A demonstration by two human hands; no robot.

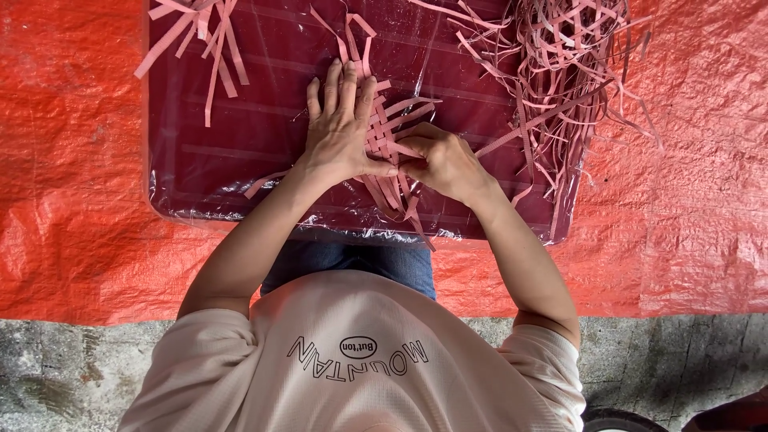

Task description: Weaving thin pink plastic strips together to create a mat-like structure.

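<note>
Weaving under way: woven patch (390,132) of pink strips at mid-board (240,136), wrapped in clear film. Left hand (340,128) flat, fingers spread, pinning the patch. Right hand (440,160) curled, pinching a strip end at the patch's edge. Next, probably: threading that strip over and under, patch held down. Loose strips (560,56) heaped top right.

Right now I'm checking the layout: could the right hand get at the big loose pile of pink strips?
Probably yes. The right hand pinches the woven strips, and the loose pile lies just beyond it on the same board, nothing between.
</note>
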